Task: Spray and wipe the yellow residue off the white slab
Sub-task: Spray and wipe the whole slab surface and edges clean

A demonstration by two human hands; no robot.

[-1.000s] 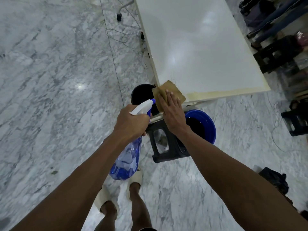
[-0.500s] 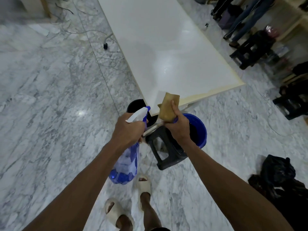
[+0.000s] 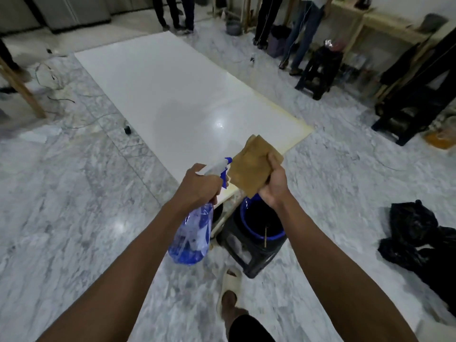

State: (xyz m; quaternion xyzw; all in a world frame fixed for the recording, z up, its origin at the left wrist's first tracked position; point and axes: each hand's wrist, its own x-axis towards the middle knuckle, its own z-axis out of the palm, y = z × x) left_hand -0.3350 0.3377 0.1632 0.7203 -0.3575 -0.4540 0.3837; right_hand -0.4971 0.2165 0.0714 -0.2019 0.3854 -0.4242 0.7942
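Item: large glossy white rectangular slab (image 3: 177,95), lying low over a grey-veined marble floor (image 3: 61,206), running from 11 o'clock far to its near edge just ahead of the hands. Yellow residue (image 3: 299,138) bands the near edge and the right-hand edge toward 1 o'clock.

Item: left hand (image 3: 197,185), fingers curled round the neck and white-and-blue trigger head of a translucent blue plastic spray bottle (image 3: 193,233); bottle body hangs below the hand, nozzle toward 1 o'clock, near the cloth.

Item: right hand (image 3: 274,183), closed in a fist on the lower part of a folded tan-brown cloth (image 3: 251,164); cloth stands up above the fist, raised clear of the slab, over its near edge.

Item: round blue plastic bucket (image 3: 278,234), dark inside, at 6 o'clock from the right hand, beside a black plastic stool (image 3: 249,255) under the slab's near corner.

Item: crumpled black plastic bag (image 3: 417,235) on the floor at 3 o'clock.

Item: several standing people (image 3: 303,28), legs only, beyond the slab at 12 to 1 o'clock.

Item: cream-coloured slipper (image 3: 230,283) on the wearer's foot at 6 o'clock.
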